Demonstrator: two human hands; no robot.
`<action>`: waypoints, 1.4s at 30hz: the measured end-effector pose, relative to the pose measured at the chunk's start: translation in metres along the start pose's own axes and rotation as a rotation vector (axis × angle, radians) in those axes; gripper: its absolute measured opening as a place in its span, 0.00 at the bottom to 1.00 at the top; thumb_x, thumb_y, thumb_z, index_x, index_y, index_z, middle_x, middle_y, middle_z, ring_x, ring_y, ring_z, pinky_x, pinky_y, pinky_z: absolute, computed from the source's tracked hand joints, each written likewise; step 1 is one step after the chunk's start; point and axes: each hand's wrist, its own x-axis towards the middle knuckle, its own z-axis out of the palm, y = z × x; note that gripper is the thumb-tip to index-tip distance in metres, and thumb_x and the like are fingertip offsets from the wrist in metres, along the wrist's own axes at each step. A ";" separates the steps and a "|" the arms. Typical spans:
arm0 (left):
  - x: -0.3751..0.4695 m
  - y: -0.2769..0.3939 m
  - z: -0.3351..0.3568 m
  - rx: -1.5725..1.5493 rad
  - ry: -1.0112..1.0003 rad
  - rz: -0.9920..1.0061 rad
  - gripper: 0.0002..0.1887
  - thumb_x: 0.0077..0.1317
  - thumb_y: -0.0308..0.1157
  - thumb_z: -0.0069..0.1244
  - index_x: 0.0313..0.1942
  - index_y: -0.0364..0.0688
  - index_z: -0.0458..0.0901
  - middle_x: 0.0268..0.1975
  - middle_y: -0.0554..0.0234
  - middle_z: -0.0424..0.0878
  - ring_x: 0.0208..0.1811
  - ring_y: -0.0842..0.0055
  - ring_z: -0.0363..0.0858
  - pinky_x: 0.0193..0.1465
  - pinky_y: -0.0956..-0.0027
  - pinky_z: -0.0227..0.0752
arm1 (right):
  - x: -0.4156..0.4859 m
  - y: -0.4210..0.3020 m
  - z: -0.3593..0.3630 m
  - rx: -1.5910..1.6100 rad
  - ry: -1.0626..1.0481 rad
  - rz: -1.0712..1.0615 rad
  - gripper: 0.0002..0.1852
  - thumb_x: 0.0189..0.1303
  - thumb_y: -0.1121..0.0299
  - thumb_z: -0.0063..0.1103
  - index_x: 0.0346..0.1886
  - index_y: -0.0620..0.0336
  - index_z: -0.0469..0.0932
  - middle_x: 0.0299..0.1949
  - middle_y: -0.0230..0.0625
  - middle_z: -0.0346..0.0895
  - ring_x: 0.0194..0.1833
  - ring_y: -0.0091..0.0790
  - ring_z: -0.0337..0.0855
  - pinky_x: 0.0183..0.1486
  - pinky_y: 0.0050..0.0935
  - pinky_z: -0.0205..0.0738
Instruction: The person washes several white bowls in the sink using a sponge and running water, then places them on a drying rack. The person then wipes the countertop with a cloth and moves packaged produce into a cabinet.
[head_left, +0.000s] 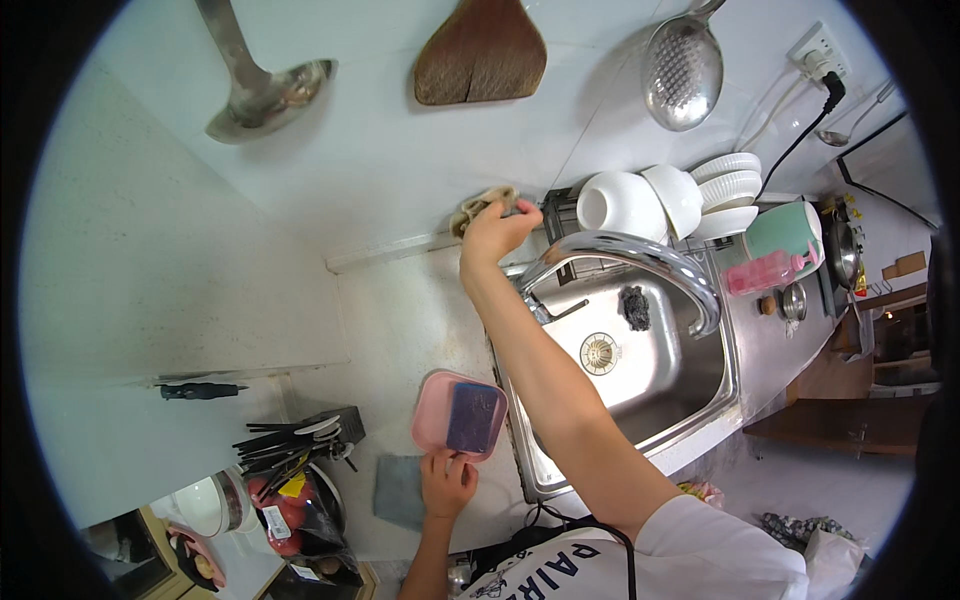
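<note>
My right hand (495, 229) reaches across the sink's left side to the foot of the tiled wall. It holds a crumpled beige cloth (469, 214), which lies against the wall behind the tap. My left hand (448, 484) is low on the counter, fingertips on the near rim of a shallow pink tray (430, 412). A dark blue and purple sponge (472, 418) rests in that tray. Beside my left hand lies a flat grey-blue cloth (397, 491). My right forearm covers part of the sink's (551, 480) left edge.
An arched chrome tap (637, 246) spans the sink, where a dark scourer (635, 308) lies. White bowls (619, 202) and plates fill a rack behind. A ladle (274, 97), wooden spatula (480, 56) and skimmer (682, 71) hang overhead. Chopsticks in a holder (346, 425) stand left.
</note>
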 end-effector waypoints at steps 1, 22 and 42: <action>0.000 -0.001 0.001 0.002 0.009 0.006 0.13 0.53 0.26 0.59 0.40 0.43 0.80 0.45 0.52 0.76 0.47 0.52 0.75 0.49 0.51 0.73 | 0.000 -0.006 0.003 0.030 0.045 0.204 0.10 0.67 0.74 0.52 0.49 0.66 0.68 0.51 0.46 0.69 0.50 0.46 0.74 0.57 0.42 0.68; 0.000 0.000 0.001 0.005 0.004 -0.011 0.14 0.52 0.26 0.59 0.41 0.42 0.79 0.46 0.51 0.75 0.49 0.51 0.75 0.52 0.50 0.73 | 0.007 -0.008 -0.025 -0.161 -0.071 -0.148 0.26 0.70 0.74 0.56 0.70 0.65 0.62 0.59 0.53 0.76 0.57 0.48 0.80 0.62 0.37 0.71; 0.003 0.000 0.001 -0.019 0.035 -0.025 0.14 0.52 0.28 0.60 0.40 0.43 0.81 0.45 0.56 0.77 0.48 0.55 0.76 0.51 0.52 0.73 | -0.003 -0.004 -0.028 -0.171 -0.159 -0.246 0.23 0.72 0.73 0.53 0.68 0.64 0.64 0.49 0.49 0.80 0.46 0.42 0.82 0.51 0.36 0.75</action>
